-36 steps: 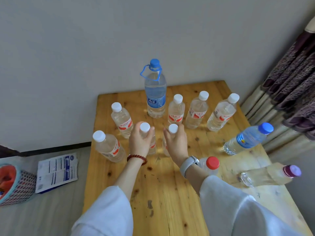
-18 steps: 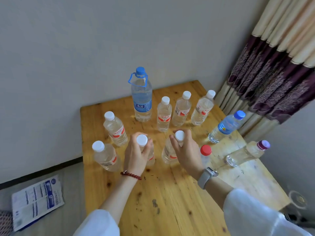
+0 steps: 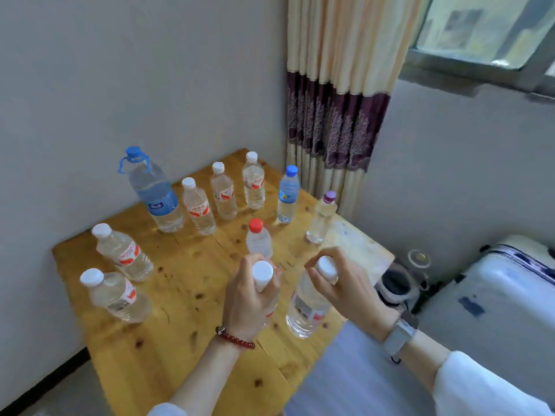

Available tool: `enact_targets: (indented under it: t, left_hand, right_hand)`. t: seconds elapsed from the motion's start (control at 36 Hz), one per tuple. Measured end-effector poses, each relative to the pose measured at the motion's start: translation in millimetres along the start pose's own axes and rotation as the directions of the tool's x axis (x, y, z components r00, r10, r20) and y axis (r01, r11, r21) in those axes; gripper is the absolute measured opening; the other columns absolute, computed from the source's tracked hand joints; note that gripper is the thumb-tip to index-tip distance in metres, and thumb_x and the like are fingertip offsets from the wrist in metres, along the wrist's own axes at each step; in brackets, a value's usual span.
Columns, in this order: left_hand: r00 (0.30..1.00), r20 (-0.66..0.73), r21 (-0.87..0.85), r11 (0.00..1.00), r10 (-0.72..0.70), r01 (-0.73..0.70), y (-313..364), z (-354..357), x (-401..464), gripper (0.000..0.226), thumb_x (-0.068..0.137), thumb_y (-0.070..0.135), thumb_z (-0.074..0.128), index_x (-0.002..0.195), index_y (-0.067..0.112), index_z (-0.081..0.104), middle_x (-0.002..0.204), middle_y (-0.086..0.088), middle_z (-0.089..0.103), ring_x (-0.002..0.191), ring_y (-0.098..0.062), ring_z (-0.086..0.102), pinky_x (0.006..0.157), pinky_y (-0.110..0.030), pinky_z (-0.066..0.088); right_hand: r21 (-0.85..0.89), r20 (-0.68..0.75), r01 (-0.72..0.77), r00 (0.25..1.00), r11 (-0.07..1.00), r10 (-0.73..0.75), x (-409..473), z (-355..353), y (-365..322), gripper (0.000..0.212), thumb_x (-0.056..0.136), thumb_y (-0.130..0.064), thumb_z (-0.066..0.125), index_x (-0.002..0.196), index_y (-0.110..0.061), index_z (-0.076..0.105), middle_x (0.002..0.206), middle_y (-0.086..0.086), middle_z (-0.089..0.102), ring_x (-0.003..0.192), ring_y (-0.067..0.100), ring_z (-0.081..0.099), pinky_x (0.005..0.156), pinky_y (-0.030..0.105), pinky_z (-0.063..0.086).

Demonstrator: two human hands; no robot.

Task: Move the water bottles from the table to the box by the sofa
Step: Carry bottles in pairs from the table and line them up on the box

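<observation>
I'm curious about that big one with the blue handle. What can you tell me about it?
The large bottle is clear plastic with a blue cap, a blue carrying loop at its neck and a blue label low on its body. It looks nearly full of water. It stands upright at the far side of the wooden table, close to the wall, taller than the small bottles nearby. No hand touches it.

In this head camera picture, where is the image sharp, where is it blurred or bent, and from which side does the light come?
Head view: daylight enters from the window at upper right; the bottles at the table's far side look fairly sharp; the left hand, right hand and their two bottles are slightly soft; the suitcase is smeared; the wide lens leans the big blue-capped bottle.
</observation>
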State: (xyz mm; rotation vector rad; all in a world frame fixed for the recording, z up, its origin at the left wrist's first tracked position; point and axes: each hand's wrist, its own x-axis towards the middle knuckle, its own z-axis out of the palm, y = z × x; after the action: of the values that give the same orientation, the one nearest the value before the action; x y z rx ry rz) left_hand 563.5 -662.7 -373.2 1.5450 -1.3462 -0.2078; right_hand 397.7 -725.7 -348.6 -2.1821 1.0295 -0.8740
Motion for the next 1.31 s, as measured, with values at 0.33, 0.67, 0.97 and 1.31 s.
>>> enact_targets:
  t: [0.33, 0.67, 0.97, 1.31]
  left_hand:
    - [0.888, 0.407, -0.19, 0.971, 0.215, -0.148, 185, 165, -133, 0.046, 0.076, 0.053, 0.046, 0.096, 0.011, 0.048, 0.083, -0.003, 0.062, 0.074, -0.027, 0.061, 0.068, -0.031, 0.044]
    - [0.39, 0.783, -0.479, 0.869, 0.486, -0.121, 373, 329, -332, 0.024, 0.086, 0.018, 0.059, 0.095, 0.021, 0.038, 0.087, 0.013, 0.059, 0.083, -0.016, 0.056, 0.073, -0.017, 0.036]
    - [-0.083, 0.756, -0.653, 0.737, 0.65, -0.173, 541, 460, -526, 0.032, 0.087, 0.025, 0.057, 0.108, 0.007, 0.044, 0.094, -0.013, 0.062, 0.09, -0.033, 0.057, 0.069, -0.028, 0.034]
    - [-0.37, 0.463, -0.881, 0.462, 0.805, -0.096, 742, 546, -747, 0.025, 0.081, 0.025, 0.065, 0.097, 0.007, 0.057, 0.087, -0.01, 0.067, 0.079, -0.032, 0.063, 0.061, -0.023, 0.032]
  right_hand:
    - [-0.237, -0.39, -0.367, 0.884, 0.899, 0.258, -252, -176, 67, 0.043, 0.078, -0.067, 0.035, 0.097, -0.028, 0.037, 0.086, 0.003, 0.072, 0.074, 0.029, 0.067, 0.07, 0.039, 0.053]
    - [-0.045, -0.744, -0.863, 0.365, 0.503, 0.56, -536, -309, 94, 0.063, 0.071, -0.065, 0.028, 0.102, -0.016, 0.053, 0.09, 0.005, 0.069, 0.084, 0.031, 0.064, 0.073, 0.038, 0.048]
    - [0.204, -0.87, -0.97, -0.117, 0.133, 0.479, -774, -406, 103, 0.069, 0.067, -0.068, 0.024, 0.106, -0.019, 0.053, 0.088, 0.009, 0.071, 0.086, 0.034, 0.064, 0.065, 0.035, 0.044]
    - [0.536, -0.8, -0.841, -0.534, -0.073, 0.274, -993, -518, 80, 0.066, 0.071, -0.066, 0.034, 0.109, -0.015, 0.052, 0.103, 0.006, 0.069, 0.096, 0.031, 0.064, 0.077, 0.039, 0.05]
